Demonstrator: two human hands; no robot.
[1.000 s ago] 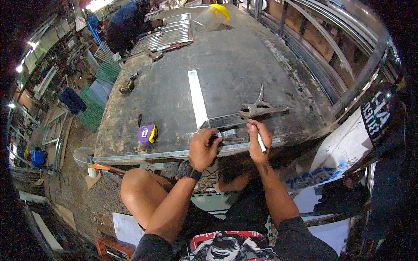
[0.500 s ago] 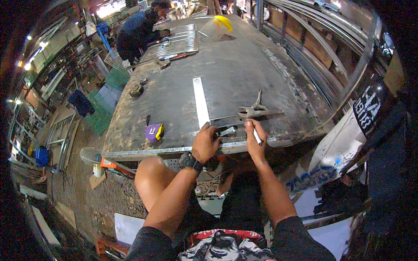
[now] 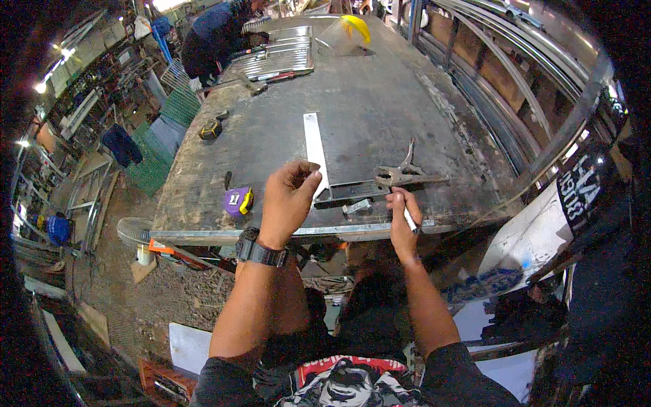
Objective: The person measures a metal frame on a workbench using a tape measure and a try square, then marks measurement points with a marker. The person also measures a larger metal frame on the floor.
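Note:
My right hand (image 3: pixel 404 216) is closed around a white pen-like marker (image 3: pixel 410 220), its fingertips close to the locking pliers (image 3: pixel 400 178). The pliers lie with their jaws at the right end of a dark narrow metal bar (image 3: pixel 352 192). A long flat white strip (image 3: pixel 314 149) meets the bar's left end at roughly a right angle. My left hand (image 3: pixel 288 203), with a black watch on the wrist, is raised beside the strip's lower end. Its fingers curl toward the thumb; anything between them cannot be made out. A short grey metal piece (image 3: pixel 357 206) lies below the bar.
A purple and yellow tape measure (image 3: pixel 237 201) and a black and yellow one (image 3: pixel 211 129) lie on the left of the worktable (image 3: pixel 366 102). At the far end are a metal grille (image 3: pixel 278 54), a yellow face shield (image 3: pixel 349 34) and a bent-over person (image 3: pixel 210 41). Long metal lengths (image 3: pixel 502 108) line the right.
My left hand has lifted off the bar's left end and moved left and up. My right hand still holds the marker near the pliers, shifted slightly right. The view has tilted a little.

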